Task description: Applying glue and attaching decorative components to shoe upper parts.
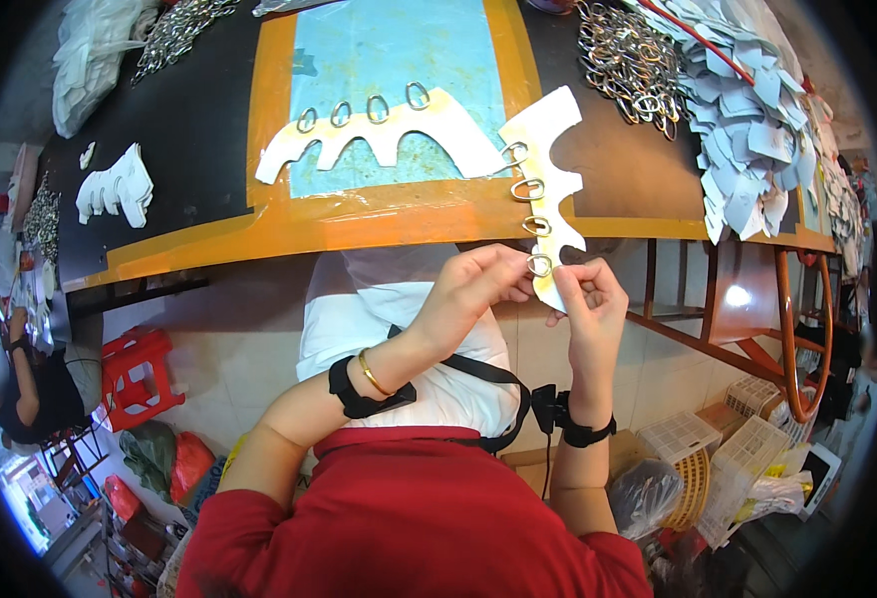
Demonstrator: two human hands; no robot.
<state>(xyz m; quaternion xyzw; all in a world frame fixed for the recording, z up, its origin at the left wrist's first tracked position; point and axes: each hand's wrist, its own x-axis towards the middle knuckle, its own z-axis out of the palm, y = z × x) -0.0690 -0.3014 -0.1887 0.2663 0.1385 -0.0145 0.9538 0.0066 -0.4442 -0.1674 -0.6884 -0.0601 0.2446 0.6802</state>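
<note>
Just past the table's near edge, I hold a white scalloped strip (561, 184) whose left side has a yellowish coating. Several oval metal rings sit along that side. My left hand (473, 291) is closed, its fingertips pinching the lowest metal ring (539, 264) at the strip's edge. Thumb and fingers of my right hand (595, 299) grip the strip's lower end. A second scalloped strip (443, 125) lies on the blue sheet (399, 50), with several rings along its far edge. The upper end of the held strip is close to that strip's right tip.
A pile of metal rings (633, 65) lies at the far right, beside a heap of pale cut pieces (747, 120). Several white scalloped pieces (120, 189) are stacked on the left. Below are a red stool (140, 374) and plastic baskets (742, 468). Another person (45, 384) sits far left.
</note>
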